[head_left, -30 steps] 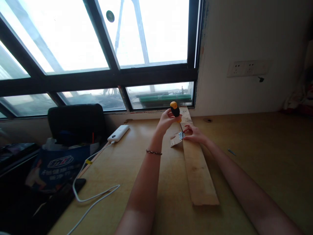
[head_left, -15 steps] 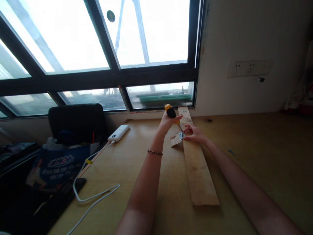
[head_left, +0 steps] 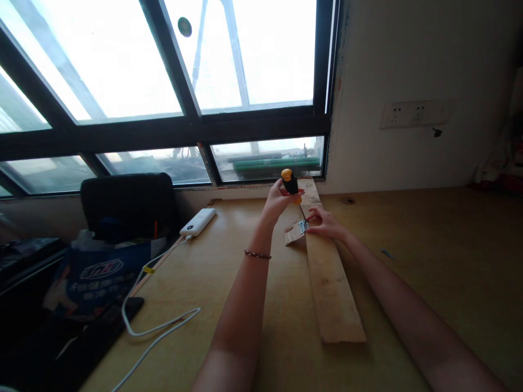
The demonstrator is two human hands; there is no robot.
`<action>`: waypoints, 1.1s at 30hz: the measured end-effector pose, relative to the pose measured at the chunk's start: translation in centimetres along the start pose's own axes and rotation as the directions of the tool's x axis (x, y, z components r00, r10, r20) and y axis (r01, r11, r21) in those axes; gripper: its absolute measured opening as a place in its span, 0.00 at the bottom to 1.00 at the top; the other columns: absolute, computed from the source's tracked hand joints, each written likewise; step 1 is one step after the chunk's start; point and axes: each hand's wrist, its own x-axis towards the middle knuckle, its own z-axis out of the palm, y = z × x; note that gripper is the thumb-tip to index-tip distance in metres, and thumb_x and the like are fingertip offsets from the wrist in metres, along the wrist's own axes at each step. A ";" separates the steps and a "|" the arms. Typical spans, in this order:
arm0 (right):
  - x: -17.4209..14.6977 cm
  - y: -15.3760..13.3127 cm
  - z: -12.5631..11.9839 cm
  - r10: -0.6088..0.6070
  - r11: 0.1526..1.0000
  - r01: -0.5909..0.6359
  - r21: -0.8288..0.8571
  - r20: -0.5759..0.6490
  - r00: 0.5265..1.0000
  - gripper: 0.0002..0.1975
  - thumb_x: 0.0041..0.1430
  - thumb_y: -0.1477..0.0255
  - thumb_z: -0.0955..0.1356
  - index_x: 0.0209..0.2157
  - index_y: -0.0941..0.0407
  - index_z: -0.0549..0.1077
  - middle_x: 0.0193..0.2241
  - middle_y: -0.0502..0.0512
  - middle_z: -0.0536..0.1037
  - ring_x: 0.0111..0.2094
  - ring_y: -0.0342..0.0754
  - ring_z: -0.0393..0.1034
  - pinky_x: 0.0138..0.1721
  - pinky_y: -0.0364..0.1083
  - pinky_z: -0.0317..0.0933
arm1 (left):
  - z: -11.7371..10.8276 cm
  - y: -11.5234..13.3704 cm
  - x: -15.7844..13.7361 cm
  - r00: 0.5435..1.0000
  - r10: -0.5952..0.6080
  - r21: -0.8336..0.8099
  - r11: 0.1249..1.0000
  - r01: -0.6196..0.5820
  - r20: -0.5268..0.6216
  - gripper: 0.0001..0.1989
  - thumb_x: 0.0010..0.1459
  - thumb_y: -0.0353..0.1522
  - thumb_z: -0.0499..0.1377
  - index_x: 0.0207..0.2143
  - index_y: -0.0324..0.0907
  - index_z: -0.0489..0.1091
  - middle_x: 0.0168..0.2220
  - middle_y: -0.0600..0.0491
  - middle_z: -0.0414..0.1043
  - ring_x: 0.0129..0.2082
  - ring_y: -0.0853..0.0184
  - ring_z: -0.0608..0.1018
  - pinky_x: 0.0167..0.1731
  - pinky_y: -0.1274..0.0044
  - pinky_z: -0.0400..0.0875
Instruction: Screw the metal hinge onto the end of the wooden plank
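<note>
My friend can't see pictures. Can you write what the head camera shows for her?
The left hand holds a black-and-orange screwdriver upright over a small metal hinge on a wooden plank. The right hand steadies the hinge on a desk below a window.

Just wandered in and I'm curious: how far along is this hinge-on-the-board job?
Done: the hinge lies at the plank's edge, bridging to a smaller wood piece. In hand: the left hand grips a screwdriver over it while the right hand steadies it. Left: screws are too small to judge.
</note>
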 end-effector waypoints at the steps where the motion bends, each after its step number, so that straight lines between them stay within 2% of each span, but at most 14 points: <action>1: 0.0 0.0 0.0 0.001 1.000 -0.001 0.002 -0.001 1.000 0.31 0.37 0.67 0.75 0.45 0.55 0.63 0.37 0.54 0.76 0.39 0.49 0.71 0.45 0.50 0.62 | 0.1 0.1 0.0 1.000 0.005 -0.003 1.000 -0.005 0.011 0.25 0.34 0.29 0.68 0.35 0.39 0.60 0.30 0.51 0.73 0.33 0.65 0.76 0.37 0.72 0.68; 6: 0.0 0.0 0.0 -0.006 1.000 0.006 0.011 -0.001 1.000 0.31 0.37 0.67 0.75 0.44 0.54 0.63 0.37 0.54 0.76 0.39 0.49 0.71 0.45 0.50 0.62 | 0.8 0.6 -0.2 0.997 0.043 -0.019 0.999 -0.041 0.069 0.21 0.39 0.28 0.65 0.36 0.40 0.61 0.34 0.50 0.73 0.38 0.64 0.75 0.39 0.73 0.67; 9: 0.0 0.0 0.0 -0.011 1.000 0.011 0.019 -0.005 1.000 0.31 0.37 0.67 0.75 0.44 0.54 0.63 0.37 0.54 0.76 0.38 0.48 0.71 0.45 0.50 0.63 | 0.9 1.7 -0.4 0.994 0.084 -0.021 0.996 -0.082 0.075 0.18 0.42 0.28 0.64 0.36 0.40 0.61 0.34 0.50 0.72 0.37 0.66 0.75 0.39 0.74 0.67; 11: 0.0 0.0 0.0 -0.011 1.000 0.011 0.014 -0.007 1.000 0.31 0.37 0.68 0.75 0.44 0.55 0.63 0.37 0.54 0.76 0.38 0.48 0.71 0.45 0.50 0.62 | 0.8 2.8 -0.6 0.994 0.101 0.000 0.995 -0.102 0.031 0.16 0.44 0.29 0.63 0.36 0.40 0.62 0.34 0.51 0.70 0.35 0.68 0.75 0.37 0.75 0.68; 16: 0.0 0.1 0.0 -0.014 1.000 0.014 -0.012 -0.009 1.000 0.30 0.38 0.69 0.74 0.45 0.54 0.63 0.37 0.53 0.76 0.39 0.48 0.71 0.45 0.49 0.62 | 0.2 5.5 -1.5 0.973 0.140 0.017 0.990 -0.139 -0.183 0.14 0.48 0.31 0.61 0.38 0.44 0.61 0.28 0.57 0.64 0.26 0.74 0.72 0.29 0.80 0.68; 19: 0.0 0.1 0.0 -0.022 1.000 0.022 -0.014 -0.003 1.000 0.30 0.38 0.69 0.74 0.45 0.55 0.63 0.37 0.53 0.76 0.39 0.48 0.71 0.44 0.49 0.62 | -0.3 5.0 -2.3 0.983 0.057 -0.022 0.998 -0.062 -0.177 0.14 0.48 0.32 0.61 0.37 0.44 0.61 0.24 0.59 0.61 0.20 0.77 0.68 0.21 0.83 0.64; 21: -0.1 -0.2 0.1 -0.021 1.000 0.021 -0.017 -0.005 1.000 0.30 0.38 0.69 0.74 0.45 0.55 0.63 0.37 0.53 0.76 0.39 0.48 0.70 0.44 0.49 0.61 | -0.7 3.3 -3.0 0.986 -0.100 -0.097 0.991 0.088 -0.131 0.13 0.46 0.31 0.62 0.33 0.41 0.61 0.21 0.60 0.59 0.17 0.79 0.65 0.15 0.85 0.58; 22: -0.3 -0.5 0.2 -0.026 0.999 0.026 -0.029 -0.015 1.000 0.29 0.39 0.69 0.74 0.45 0.55 0.63 0.37 0.53 0.76 0.40 0.48 0.70 0.44 0.49 0.61 | -1.0 2.2 -3.4 0.968 -0.218 -0.143 0.969 0.200 -0.125 0.13 0.45 0.29 0.63 0.31 0.40 0.61 0.19 0.61 0.56 0.15 0.80 0.62 0.12 0.87 0.54; 23: -0.6 -0.8 0.2 -0.036 0.998 0.035 -0.049 -0.035 0.999 0.29 0.39 0.69 0.74 0.45 0.55 0.63 0.38 0.53 0.76 0.41 0.49 0.69 0.45 0.50 0.60 | -1.3 0.8 -4.0 0.929 -0.345 -0.194 0.928 0.317 -0.135 0.13 0.44 0.27 0.63 0.27 0.39 0.59 0.17 0.62 0.53 0.13 0.82 0.58 0.11 0.88 0.50; 25: -1.5 -1.8 0.1 -0.074 0.992 0.065 -0.106 -0.084 0.994 0.28 0.40 0.69 0.73 0.45 0.54 0.64 0.39 0.54 0.75 0.44 0.51 0.67 0.47 0.51 0.58 | -2.3 -2.0 -5.1 0.799 -0.585 -0.302 0.794 0.528 -0.143 0.14 0.45 0.24 0.62 0.22 0.39 0.56 0.15 0.63 0.50 0.11 0.84 0.55 0.09 0.90 0.46; 26: -2.1 -2.3 0.0 -0.096 0.987 0.081 -0.136 -0.108 0.990 0.27 0.40 0.69 0.73 0.45 0.54 0.65 0.40 0.55 0.74 0.45 0.52 0.66 0.48 0.52 0.58 | -2.8 -3.3 -5.8 0.733 -0.667 -0.347 0.724 0.596 -0.134 0.14 0.46 0.23 0.60 0.21 0.39 0.55 0.14 0.64 0.49 0.11 0.84 0.54 0.09 0.90 0.47; 27: -2.9 -2.8 -0.3 -0.114 0.982 0.093 -0.162 -0.129 0.985 0.26 0.41 0.68 0.73 0.45 0.54 0.65 0.41 0.55 0.73 0.46 0.52 0.65 0.49 0.53 0.57 | -3.3 -4.5 -6.4 0.690 -0.709 -0.382 0.683 0.623 -0.143 0.13 0.47 0.22 0.59 0.20 0.39 0.55 0.14 0.64 0.48 0.10 0.84 0.54 0.09 0.91 0.48; 30: -6.0 -3.2 -1.9 -0.135 0.965 0.086 -0.249 -0.190 0.972 0.21 0.46 0.68 0.71 0.44 0.53 0.66 0.42 0.56 0.72 0.47 0.53 0.64 0.49 0.53 0.57 | -4.5 -6.8 -8.1 0.641 -0.756 -0.453 0.621 0.639 -0.132 0.12 0.50 0.21 0.55 0.20 0.39 0.56 0.13 0.63 0.49 0.10 0.83 0.54 0.09 0.91 0.50; 33: -9.9 -1.4 -4.5 -0.089 0.919 -0.034 -0.394 -0.290 0.953 0.14 0.49 0.68 0.68 0.40 0.53 0.69 0.39 0.57 0.73 0.44 0.54 0.66 0.47 0.52 0.59 | -5.0 -7.8 -9.0 0.637 -0.766 -0.490 0.591 0.641 -0.090 0.10 0.53 0.23 0.53 0.21 0.38 0.58 0.14 0.62 0.50 0.10 0.83 0.55 0.09 0.91 0.52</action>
